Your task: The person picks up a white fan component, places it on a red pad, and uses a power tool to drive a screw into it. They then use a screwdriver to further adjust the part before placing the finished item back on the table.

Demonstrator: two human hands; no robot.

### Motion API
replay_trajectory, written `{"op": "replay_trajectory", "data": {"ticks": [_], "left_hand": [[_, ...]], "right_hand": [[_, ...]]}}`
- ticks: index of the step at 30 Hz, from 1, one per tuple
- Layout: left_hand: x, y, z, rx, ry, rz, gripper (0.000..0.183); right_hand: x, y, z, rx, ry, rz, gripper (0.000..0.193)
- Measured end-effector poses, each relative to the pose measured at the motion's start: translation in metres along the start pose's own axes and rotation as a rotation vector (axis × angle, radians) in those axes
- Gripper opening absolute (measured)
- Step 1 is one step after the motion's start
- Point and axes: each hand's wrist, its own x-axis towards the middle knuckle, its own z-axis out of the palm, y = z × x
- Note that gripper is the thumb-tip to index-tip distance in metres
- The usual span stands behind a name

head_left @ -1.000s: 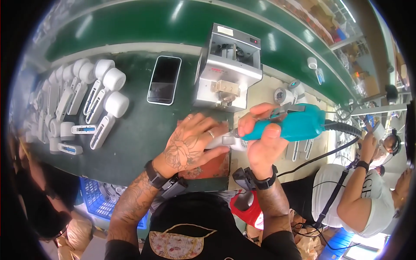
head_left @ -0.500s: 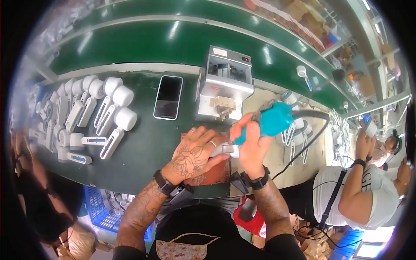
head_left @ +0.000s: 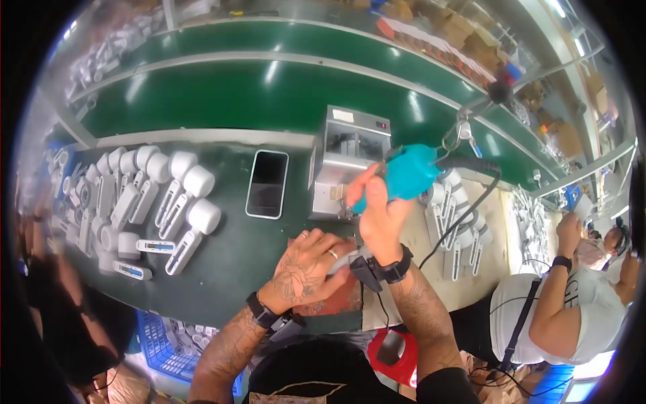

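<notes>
since before, the blue screwdriver (head_left: pixel 409 176) tipped upright (light, stiff; best held mid-body), right hand (head_left: pixel 377 214) clamped on it, left hand (head_left: pixel 306 269) pressed shut on a small white part (head_left: pixel 342 261).

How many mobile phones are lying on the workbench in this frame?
1. A single mobile phone lies screen-up on the green bench, between the white handheld parts on the left and the grey machine. Others could be hidden in the clutter.

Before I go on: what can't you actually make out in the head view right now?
- Workpiece under the left hand: covered by the fingers.
- Tip of the teal electric screwdriver: hidden behind the right hand.
- Parts in the blue crate: cut off by the bench edge.
</notes>
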Motion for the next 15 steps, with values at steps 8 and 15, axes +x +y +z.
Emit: {"op": "replay_trajectory", "data": {"ticks": [8,15], "left_hand": [[0.013,0.000,-0.005,-0.033,-0.007,-0.011,0.033],[0.008,-0.004,-0.002,-0.045,-0.036,-0.017,0.034]], "right_hand": [[-0.037,-0.045,-0.021,-0.011,0.065,0.101,0.041],[-0.069,-0.054,-0.029,-0.010,0.087,0.145,0.064]]}}
